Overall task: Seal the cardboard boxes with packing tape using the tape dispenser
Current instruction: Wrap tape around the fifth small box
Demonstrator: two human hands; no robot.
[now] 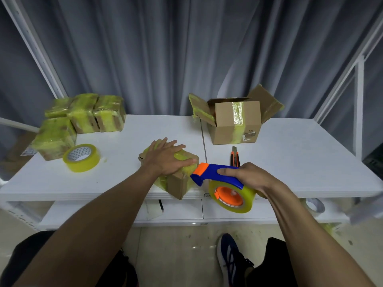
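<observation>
A small cardboard box wrapped in yellowish tape sits at the white table's front edge. My left hand lies flat on its top with fingers spread. My right hand grips the blue and orange tape dispenser, which carries a yellow tape roll. The dispenser's orange nose touches the box's right side. An open cardboard box with raised flaps stands at the back right.
Several taped boxes are stacked at the back left of the table. A loose yellow tape roll lies beside them. An orange utility knife lies behind the dispenser. Another tape roll sits on the lower shelf.
</observation>
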